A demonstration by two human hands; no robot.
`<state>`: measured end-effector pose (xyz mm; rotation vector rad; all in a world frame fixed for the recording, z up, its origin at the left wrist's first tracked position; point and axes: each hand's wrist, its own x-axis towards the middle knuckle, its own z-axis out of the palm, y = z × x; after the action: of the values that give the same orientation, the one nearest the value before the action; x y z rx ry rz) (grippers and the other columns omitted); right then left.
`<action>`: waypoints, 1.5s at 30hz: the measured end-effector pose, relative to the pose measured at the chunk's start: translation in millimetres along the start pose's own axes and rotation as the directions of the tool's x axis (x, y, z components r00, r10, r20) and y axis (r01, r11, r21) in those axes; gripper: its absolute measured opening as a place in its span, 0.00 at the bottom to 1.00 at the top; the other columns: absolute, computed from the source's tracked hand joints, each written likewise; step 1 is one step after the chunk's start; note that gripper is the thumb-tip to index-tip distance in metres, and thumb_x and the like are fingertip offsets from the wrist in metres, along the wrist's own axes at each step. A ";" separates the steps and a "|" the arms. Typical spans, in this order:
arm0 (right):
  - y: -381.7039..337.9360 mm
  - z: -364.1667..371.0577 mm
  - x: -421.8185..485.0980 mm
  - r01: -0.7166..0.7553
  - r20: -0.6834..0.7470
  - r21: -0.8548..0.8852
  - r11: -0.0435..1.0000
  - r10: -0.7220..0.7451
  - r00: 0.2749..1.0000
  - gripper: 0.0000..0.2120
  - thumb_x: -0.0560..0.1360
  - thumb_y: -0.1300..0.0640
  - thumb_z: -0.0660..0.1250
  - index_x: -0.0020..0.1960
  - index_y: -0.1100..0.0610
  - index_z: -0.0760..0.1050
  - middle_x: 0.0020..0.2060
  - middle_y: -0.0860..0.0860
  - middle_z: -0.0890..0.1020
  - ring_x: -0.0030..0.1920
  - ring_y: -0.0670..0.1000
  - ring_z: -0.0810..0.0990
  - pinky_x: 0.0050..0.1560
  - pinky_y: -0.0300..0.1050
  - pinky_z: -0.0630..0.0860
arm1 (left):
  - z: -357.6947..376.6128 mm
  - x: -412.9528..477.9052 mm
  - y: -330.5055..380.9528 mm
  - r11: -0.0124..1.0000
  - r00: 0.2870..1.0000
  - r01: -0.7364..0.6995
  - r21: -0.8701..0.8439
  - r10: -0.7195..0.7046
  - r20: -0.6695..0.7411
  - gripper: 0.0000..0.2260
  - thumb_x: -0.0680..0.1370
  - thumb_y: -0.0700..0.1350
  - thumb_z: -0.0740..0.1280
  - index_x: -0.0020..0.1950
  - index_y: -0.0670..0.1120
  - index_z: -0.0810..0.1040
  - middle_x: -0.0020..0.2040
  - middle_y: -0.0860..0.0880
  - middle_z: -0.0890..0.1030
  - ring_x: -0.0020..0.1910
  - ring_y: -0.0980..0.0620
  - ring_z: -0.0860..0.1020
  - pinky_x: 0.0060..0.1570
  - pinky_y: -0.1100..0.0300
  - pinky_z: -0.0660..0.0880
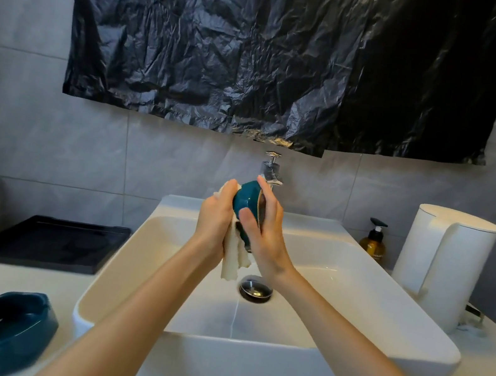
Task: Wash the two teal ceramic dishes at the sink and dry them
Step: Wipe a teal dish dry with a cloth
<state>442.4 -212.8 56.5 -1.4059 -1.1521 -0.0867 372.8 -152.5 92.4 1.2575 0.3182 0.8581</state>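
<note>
Over the white sink [352, 305] I hold a small teal ceramic dish [245, 202] on its edge, its underside facing left. My right hand [266, 227] grips its rim, thumb on the teal underside. My left hand [215, 215] presses a cream cloth [235, 260] against the dish's underside; the cloth hangs down below both hands. The second teal dish [2, 332], with notches in its rim, rests upright on the counter at the front left. The chrome tap [271, 168] stands just behind my hands.
A black tray [48, 240] lies on the counter left of the sink. On the right stand a white kettle [445, 265] and an amber pump bottle [373, 241]. The chrome drain [256, 288] sits below my hands. A black plastic sheet [264, 48] covers the wall above.
</note>
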 end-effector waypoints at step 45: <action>3.5 -16.3 3.9 -0.035 -0.189 0.099 0.995 0.053 0.981 0.29 0.69 0.33 0.56 0.68 0.38 0.60 0.62 0.50 0.68 0.60 0.37 0.70 0.64 0.45 0.69 | 21.1 7.6 -0.6 0.950 0.978 -0.111 0.293 0.053 0.200 0.13 0.82 0.53 0.53 0.55 0.50 0.75 0.52 0.48 0.78 0.54 0.50 0.77 0.53 0.56 0.75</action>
<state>455.9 -222.5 60.6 -1.3082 -0.9540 -0.1311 391.6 -161.8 100.3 1.6375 0.2508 0.7706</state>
